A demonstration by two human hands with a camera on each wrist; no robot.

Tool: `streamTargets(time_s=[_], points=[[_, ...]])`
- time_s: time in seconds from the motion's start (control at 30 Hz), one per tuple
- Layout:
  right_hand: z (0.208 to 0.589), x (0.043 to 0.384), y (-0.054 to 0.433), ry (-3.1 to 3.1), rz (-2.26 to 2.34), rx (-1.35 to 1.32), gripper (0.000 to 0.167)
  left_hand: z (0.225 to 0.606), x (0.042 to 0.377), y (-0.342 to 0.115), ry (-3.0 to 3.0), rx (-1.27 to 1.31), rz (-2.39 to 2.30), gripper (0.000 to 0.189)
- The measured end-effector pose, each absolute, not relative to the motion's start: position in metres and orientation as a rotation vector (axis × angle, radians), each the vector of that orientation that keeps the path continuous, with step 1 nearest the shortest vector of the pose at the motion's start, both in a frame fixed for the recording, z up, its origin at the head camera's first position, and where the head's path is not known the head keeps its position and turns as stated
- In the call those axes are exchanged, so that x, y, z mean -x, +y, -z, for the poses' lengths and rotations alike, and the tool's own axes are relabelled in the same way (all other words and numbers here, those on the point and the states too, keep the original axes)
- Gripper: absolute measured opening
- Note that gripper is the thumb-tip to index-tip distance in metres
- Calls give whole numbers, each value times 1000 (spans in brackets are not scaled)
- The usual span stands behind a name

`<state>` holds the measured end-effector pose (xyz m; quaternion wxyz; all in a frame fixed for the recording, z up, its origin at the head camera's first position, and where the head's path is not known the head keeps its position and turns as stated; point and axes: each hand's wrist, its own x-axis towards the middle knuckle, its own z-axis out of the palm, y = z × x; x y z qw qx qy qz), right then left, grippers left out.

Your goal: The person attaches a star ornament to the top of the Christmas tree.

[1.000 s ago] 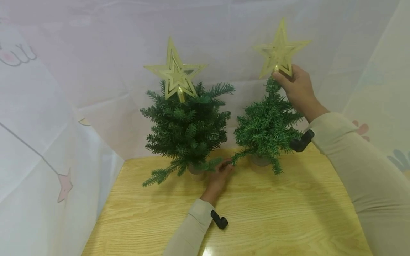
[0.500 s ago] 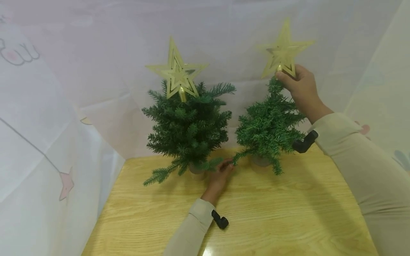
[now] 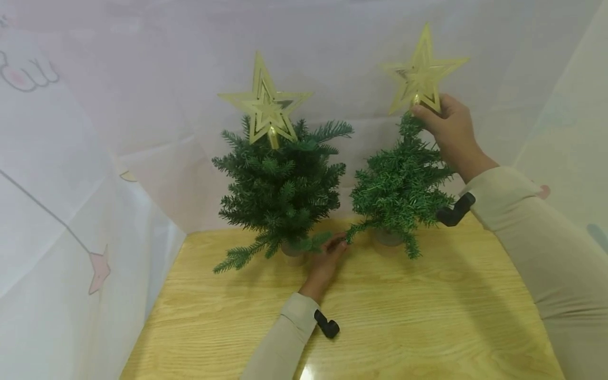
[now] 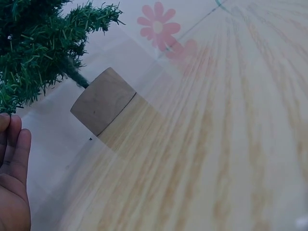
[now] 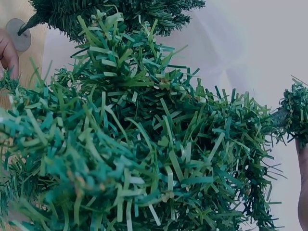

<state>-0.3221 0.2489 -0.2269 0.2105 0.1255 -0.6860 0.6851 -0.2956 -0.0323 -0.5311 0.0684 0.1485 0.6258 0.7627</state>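
In the head view, my right hand (image 3: 451, 126) pinches the base of a gold star tree topper (image 3: 420, 76) at the tip of the smaller artificial Christmas tree (image 3: 401, 182). That star stands upright above the top branch. Low down, between the two trees, my left hand (image 3: 328, 258) pinches the tip of a lower branch of the same tree; the left wrist view shows its fingertips (image 4: 13, 122) on the green needles, left of the round wooden base (image 4: 103, 101). The right wrist view is mostly filled by the tree's foliage (image 5: 144, 130), with the star out of sight.
A fuller Christmas tree (image 3: 282, 190) stands to the left, with another gold star (image 3: 266, 105) leaning at its top and a branch spreading low to the left. Both trees stand near the back of the wood-grain table (image 3: 404, 316), before a pale printed cloth (image 3: 157, 132).
The head view has shifted slightly, moving the trees a little to the right. My right hand and its star have edged a bit further right; both hands keep their holds.
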Motion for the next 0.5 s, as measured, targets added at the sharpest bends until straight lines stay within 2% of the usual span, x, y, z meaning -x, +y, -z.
streamTargets(time_s=[0.2, 0.5], points=[[230, 317, 256, -1899, -1920, -371, 43, 531, 293, -30, 1877, -428, -2292, 36], [223, 315, 264, -1693, -2078, -402, 41, 526, 296, -35, 2005, -408, -2234, 42]])
